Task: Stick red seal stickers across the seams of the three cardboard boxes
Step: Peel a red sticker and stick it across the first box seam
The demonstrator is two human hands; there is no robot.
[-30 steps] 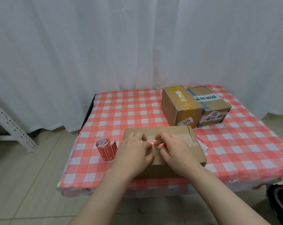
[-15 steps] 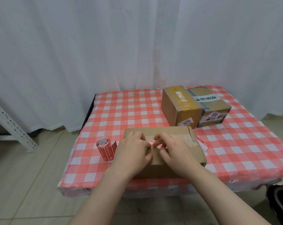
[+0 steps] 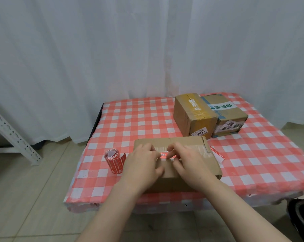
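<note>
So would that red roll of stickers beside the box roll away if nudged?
Probably not far: the loosely wound red sticker roll lies on its side, but its loose tail would likely brake it. It looks like thin paper, so probably light and squashable.

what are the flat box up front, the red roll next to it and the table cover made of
Flat box: brown cardboard, matte, probably corrugated; glossy clear tape runs along its top. Red roll: likely paper or thin film stickers on a backing strip, loosely curled. Table cover: probably thin plastic sheet, judging by its faint sheen and crinkled front edge.
</note>
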